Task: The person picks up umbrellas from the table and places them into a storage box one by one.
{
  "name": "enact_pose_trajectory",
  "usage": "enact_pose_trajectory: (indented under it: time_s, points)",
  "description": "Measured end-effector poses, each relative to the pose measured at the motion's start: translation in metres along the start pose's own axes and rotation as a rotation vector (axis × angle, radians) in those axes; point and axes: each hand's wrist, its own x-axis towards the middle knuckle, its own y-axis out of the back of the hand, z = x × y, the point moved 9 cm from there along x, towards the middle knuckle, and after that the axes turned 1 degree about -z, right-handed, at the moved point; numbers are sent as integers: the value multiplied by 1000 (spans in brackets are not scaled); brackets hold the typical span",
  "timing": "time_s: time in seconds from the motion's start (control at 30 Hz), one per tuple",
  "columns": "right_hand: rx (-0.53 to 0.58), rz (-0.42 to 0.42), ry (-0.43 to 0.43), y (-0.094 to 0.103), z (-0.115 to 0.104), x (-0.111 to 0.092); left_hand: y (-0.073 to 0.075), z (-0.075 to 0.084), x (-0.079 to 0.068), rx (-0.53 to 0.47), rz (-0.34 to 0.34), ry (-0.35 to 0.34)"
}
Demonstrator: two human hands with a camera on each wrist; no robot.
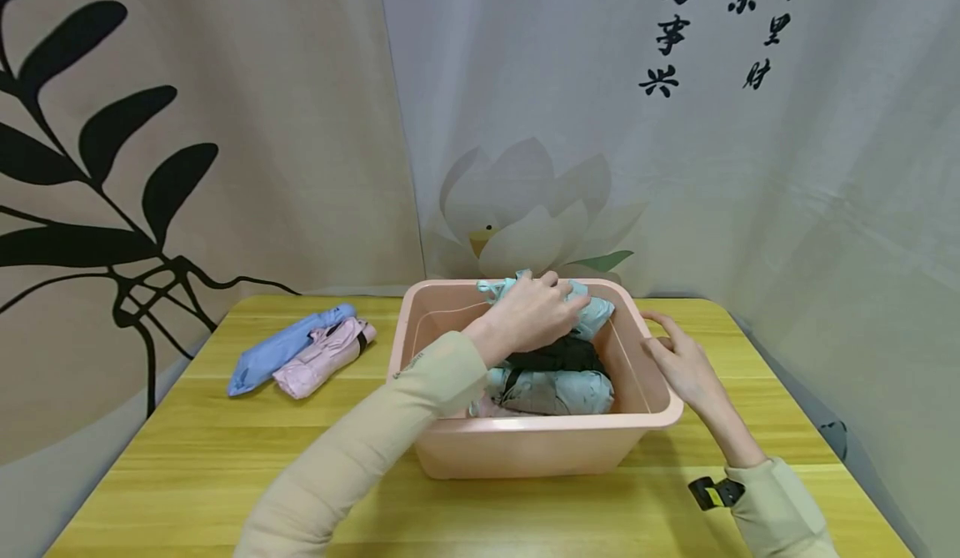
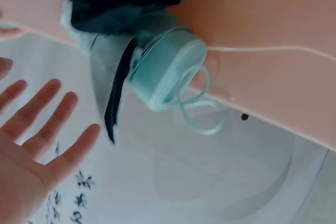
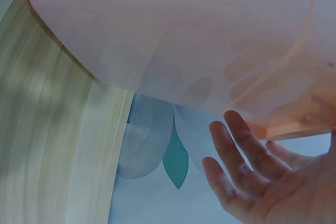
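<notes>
My left hand [image 1: 534,314] is over the inside of a pink plastic bin [image 1: 525,451], above a teal folded umbrella [image 1: 595,316]. In the left wrist view its fingers [image 2: 50,121] are spread, apart from the umbrella's teal handle [image 2: 170,69] with its cord loop. A black folded umbrella [image 1: 562,355] and another light teal umbrella [image 1: 562,392] lie nearer the front inside the bin. My right hand [image 1: 684,364] is at the bin's right rim, its fingers [image 3: 247,145] loosely bent along the outer wall; whether the thumb touches the rim is unclear.
Left of the bin, a blue folded umbrella [image 1: 281,351] and a pink one [image 1: 326,359] lie side by side on the wooden table [image 1: 300,433]. Something pale pink [image 1: 491,408] shows at the bin's front left. A printed curtain [image 1: 315,124] hangs behind the table.
</notes>
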Motion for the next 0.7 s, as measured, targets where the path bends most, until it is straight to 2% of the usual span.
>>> enact_pose_trajectory:
  time_s: [0.1,0.3,0.5,0.7]
  points:
    - [1,-1,4,1,-1,0,7,-8,-5,-10,-26,48]
    - [4,-3,1,1,-2,-1,12,-32,-17,-59,-127,154]
    - [5,0,1,0,-1,-1,16,-59,-37,-87,-110,206]
    - [10,-10,-2,-1,-2,-1,7,-94,-66,-163,-142,321]
